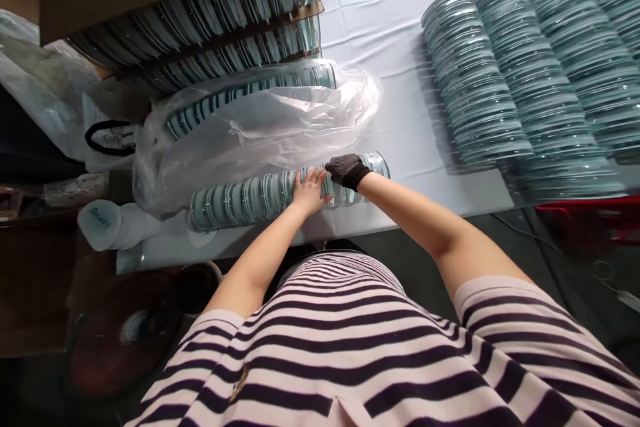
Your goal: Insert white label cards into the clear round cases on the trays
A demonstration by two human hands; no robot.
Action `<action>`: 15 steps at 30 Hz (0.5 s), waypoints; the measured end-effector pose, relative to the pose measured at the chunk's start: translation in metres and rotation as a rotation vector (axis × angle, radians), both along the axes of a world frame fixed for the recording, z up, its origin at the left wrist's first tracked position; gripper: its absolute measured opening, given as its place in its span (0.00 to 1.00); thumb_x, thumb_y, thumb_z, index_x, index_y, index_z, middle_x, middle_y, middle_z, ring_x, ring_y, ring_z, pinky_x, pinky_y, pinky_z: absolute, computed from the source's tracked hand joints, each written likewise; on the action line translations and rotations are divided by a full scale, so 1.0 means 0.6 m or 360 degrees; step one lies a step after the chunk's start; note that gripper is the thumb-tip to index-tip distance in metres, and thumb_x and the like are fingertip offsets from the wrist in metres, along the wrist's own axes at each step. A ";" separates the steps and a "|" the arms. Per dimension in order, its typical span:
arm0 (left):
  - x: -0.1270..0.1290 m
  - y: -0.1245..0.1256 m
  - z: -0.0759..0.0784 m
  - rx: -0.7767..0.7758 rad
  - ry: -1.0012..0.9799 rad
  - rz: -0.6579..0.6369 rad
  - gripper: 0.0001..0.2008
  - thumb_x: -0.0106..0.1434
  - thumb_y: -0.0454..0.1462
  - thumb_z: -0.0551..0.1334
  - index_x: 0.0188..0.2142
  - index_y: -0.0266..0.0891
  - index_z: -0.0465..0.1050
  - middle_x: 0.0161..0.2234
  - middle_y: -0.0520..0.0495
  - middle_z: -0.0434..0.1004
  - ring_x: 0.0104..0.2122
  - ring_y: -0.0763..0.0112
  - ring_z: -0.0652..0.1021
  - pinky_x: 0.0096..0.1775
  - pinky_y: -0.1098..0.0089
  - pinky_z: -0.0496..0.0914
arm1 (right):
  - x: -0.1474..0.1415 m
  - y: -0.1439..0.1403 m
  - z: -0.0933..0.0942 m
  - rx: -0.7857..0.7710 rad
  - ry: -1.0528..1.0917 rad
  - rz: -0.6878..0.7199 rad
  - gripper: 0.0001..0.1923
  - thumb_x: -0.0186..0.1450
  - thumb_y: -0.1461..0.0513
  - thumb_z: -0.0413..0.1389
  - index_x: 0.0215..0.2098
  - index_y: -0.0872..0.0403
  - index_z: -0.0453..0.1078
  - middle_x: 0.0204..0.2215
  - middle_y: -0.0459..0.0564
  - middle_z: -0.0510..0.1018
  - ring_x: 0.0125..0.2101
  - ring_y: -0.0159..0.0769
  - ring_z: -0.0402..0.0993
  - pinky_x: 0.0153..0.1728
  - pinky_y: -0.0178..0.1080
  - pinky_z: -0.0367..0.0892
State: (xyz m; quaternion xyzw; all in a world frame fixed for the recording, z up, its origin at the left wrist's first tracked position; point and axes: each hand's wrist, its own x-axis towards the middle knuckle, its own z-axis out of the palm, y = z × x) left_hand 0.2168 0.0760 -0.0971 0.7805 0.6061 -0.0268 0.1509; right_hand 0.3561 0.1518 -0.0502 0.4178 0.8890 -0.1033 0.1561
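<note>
Head camera: my left hand lies spread on the near glass row along the table; my gloved right hand touches it, grip unclear. Another row sits amid plastic; this one and the right-hand rows look unwrapped.

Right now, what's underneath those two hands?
Beneath the left hand and the dark-gloved right hand is a row of round glass pieces. The stretches directly under both are covered, so they can't be seen.
</note>
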 end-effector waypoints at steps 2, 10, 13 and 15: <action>0.001 0.000 0.003 0.0006 0.0004 0.0001 0.36 0.67 0.51 0.55 0.71 0.44 0.51 0.71 0.44 0.53 0.70 0.53 0.53 0.69 0.47 0.38 | 0.036 -0.049 -0.023 0.0044 0.0129 -0.0087 0.18 0.68 0.60 0.51 0.52 0.56 0.74 0.47 0.63 0.79 0.45 0.50 0.78 0.40 0.43 0.69; 0.002 -0.005 -0.001 0.0005 0.0032 0.0016 0.38 0.66 0.51 0.58 0.71 0.44 0.49 0.71 0.45 0.51 0.70 0.55 0.53 0.69 0.48 0.37 | 0.077 -0.189 -0.149 -0.0254 0.0135 -0.0328 0.22 0.73 0.59 0.42 0.56 0.53 0.73 0.51 0.62 0.79 0.48 0.47 0.77 0.43 0.42 0.67; 0.001 -0.010 0.003 -0.0020 0.0048 0.0032 0.38 0.67 0.51 0.58 0.71 0.43 0.48 0.72 0.44 0.50 0.70 0.55 0.52 0.69 0.47 0.37 | 0.081 -0.196 -0.149 -0.0290 0.0152 -0.0317 0.22 0.73 0.58 0.43 0.58 0.53 0.72 0.50 0.62 0.79 0.48 0.49 0.77 0.44 0.44 0.68; 0.003 -0.011 0.009 -0.0054 0.0062 0.0037 0.39 0.66 0.50 0.58 0.72 0.42 0.48 0.72 0.43 0.49 0.71 0.54 0.51 0.69 0.47 0.37 | 0.093 -0.185 -0.126 -0.0319 0.0160 -0.0312 0.22 0.73 0.54 0.44 0.55 0.53 0.74 0.46 0.62 0.81 0.45 0.50 0.78 0.42 0.45 0.69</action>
